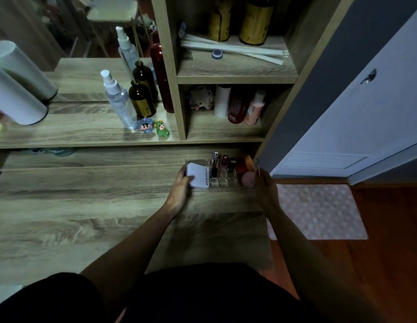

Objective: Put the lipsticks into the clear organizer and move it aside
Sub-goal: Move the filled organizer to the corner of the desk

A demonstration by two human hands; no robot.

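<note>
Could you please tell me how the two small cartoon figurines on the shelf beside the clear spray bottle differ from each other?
The blue figurine is blue with a pale face and dark hair, while the green figurine is green with small horn-like points on top. The blue figurine stands right beside the clear spray bottle; the green figurine stands further right, nearer the shelf divider. Both are small, upright, similar in size, and on the same wooden shelf.

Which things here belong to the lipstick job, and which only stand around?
Part of the job:
clear organizer
lipsticks standing in its slots
left hand and right hand, one at each end of it

Just standing about:
spray bottle
brown bottle
two small figurines
pink mat on the floor
</note>
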